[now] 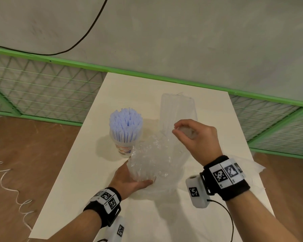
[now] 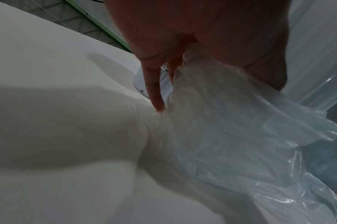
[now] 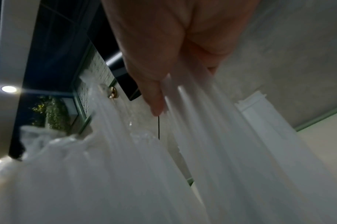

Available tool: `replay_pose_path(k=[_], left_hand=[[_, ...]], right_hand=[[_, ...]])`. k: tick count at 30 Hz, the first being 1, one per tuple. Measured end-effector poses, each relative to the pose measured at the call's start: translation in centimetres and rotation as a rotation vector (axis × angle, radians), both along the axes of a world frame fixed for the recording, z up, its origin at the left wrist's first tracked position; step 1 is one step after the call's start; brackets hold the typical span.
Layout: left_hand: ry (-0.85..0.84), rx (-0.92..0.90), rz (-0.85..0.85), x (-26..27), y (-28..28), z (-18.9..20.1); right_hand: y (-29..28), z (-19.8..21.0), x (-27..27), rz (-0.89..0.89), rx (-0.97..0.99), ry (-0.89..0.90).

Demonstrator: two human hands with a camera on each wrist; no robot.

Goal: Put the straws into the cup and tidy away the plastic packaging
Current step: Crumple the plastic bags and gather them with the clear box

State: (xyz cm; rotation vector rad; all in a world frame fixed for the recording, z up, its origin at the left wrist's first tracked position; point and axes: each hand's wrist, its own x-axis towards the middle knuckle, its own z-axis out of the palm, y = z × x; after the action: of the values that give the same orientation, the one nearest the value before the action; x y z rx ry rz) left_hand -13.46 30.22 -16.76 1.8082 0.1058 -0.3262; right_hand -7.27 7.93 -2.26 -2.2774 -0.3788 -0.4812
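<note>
Straws (image 1: 126, 124): one dense bundle of pale blue ones, too many to count, standing upright.
Cup (image 1: 123, 147): one, translucent with a printed band, on the white table (image 1: 80, 180), holding all the straws.
Plastic packaging (image 1: 152, 161): one clear crumpled bag, just right of the cup, partly lifted, its far end standing up behind the hands.
Left hand (image 1: 129, 180): palm up beneath the crumpled bulk, thumb and fingers curled round it.
Right hand (image 1: 194, 137): raised above the table, fingertips drawn together, pinching a gathered fold of the film (image 3: 211, 121).
Surroundings: green wire fence (image 1: 42, 84), black cable on the grey wall.
</note>
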Motion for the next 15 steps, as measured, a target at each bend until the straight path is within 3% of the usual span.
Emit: replay_pose_path(k=[7,15], left_hand=[[0.012,-0.025,0.005,0.1,0.0,-0.3],[0.02,-0.002,-0.012,0.2,0.1,-0.3]], right_hand=[[-0.5,1.6,0.9,0.006,0.074,0.208],[-0.1,3.0,1.7,0.065,0.032,0.173]])
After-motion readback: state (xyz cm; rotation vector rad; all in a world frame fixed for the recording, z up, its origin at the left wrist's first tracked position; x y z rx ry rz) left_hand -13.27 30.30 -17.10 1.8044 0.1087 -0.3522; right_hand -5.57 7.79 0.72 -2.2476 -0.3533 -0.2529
